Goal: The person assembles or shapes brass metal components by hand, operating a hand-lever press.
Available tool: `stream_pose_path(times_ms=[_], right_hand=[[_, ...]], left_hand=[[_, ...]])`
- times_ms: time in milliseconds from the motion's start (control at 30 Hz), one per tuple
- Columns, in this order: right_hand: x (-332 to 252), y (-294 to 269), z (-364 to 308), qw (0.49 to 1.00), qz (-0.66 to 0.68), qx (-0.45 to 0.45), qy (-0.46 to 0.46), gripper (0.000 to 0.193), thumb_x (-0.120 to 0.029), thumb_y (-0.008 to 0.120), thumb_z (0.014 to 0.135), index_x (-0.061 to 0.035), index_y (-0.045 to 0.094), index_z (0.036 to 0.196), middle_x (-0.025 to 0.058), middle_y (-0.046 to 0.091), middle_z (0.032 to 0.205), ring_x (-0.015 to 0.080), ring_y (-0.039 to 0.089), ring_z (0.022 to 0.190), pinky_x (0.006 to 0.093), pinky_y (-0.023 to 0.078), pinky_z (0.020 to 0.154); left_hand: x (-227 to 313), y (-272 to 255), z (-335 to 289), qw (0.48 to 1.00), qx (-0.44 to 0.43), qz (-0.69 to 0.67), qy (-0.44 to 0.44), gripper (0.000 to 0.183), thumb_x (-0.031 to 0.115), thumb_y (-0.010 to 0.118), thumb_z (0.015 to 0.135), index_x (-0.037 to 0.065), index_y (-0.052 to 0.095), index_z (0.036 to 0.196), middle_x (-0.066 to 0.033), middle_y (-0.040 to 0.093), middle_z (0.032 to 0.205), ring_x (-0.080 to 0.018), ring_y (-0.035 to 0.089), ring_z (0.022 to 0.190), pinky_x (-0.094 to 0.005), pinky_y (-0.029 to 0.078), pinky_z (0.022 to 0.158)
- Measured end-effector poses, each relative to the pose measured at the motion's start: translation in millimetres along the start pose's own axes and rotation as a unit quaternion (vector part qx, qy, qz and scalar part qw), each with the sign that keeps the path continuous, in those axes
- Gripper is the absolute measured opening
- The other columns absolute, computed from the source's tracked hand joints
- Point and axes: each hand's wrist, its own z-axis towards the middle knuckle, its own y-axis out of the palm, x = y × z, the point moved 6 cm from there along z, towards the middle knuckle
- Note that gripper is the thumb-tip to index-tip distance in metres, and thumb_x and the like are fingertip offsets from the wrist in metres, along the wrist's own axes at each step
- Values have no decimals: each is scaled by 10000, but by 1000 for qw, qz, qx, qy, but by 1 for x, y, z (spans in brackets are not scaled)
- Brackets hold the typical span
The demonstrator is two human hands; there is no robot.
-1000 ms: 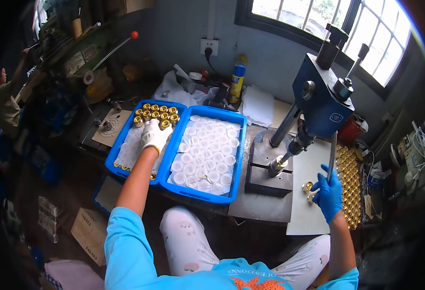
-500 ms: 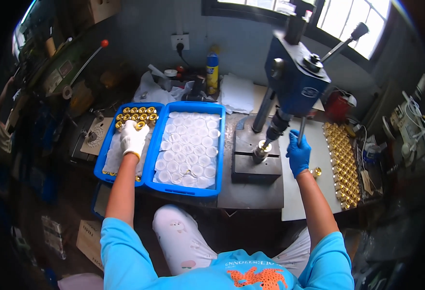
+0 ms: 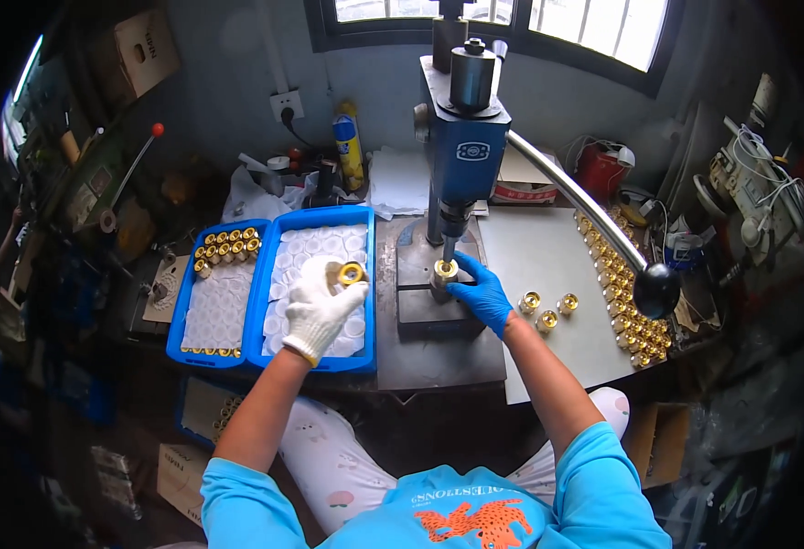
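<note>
Brass fitting point(image 3: 445, 272) upright under press point(image 3: 468, 156)

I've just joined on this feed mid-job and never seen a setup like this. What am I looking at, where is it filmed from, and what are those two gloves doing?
There's no robot here: these are a person's own hands, filmed from above by a fisheye camera on their head, so straight edges bend. The left hand, in a white glove, holds a brass-coloured fitting above the right-hand blue tray. The right hand, in a blue glove, has its fingers at a second fitting under the blue press; how firmly they grip is unclear. The long lever belongs to that press. Left of that tray is another blue tray with more fittings. On the right, three loose fittings and packed rows of them stand on a pale board.
</note>
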Motion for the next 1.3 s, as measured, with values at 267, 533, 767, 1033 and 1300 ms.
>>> stream_pose_path(times_ms=[267,533,767,1033,1300], right_hand=[[-22,7,-1,998,32,58,-18,460,-95,762,865,-27,623,1299,81,668,1227,154,635,1088,305,514,975],[3,-118,8,894,-420,157,27,421,-247,770,774,-38,687,1130,188,626,1099,345,651,990,396,525,916],[34,-156,20,787,-592,58,163,400,-321,761,768,-53,735,1063,240,673,1130,402,661,1045,448,536,937],[-45,-170,4,940,-312,137,5,580,-476,681,929,-19,655,1285,175,692,1241,266,660,1159,372,481,1010],[-350,-53,-153,971,-163,-24,-172,650,-486,445,1046,-66,401,1540,239,450,1526,377,558,1321,486,526,1020]], left_hand=[[10,87,17,1000,-6,-19,13,391,194,841,756,21,642,1044,-89,635,958,-167,646,796,-324,545,743],[23,145,17,999,-29,-1,30,343,308,818,734,73,658,926,-161,636,964,-359,667,843,-441,541,746],[24,158,25,996,-54,70,27,343,331,803,748,89,642,929,-158,625,992,-375,668,866,-471,542,756],[39,115,16,993,-9,55,99,383,289,789,800,70,649,1081,-182,630,1000,-378,654,895,-466,529,793],[-132,-75,62,970,142,198,-20,383,294,675,871,182,629,1234,-139,597,1221,-348,625,1086,-447,525,920]])
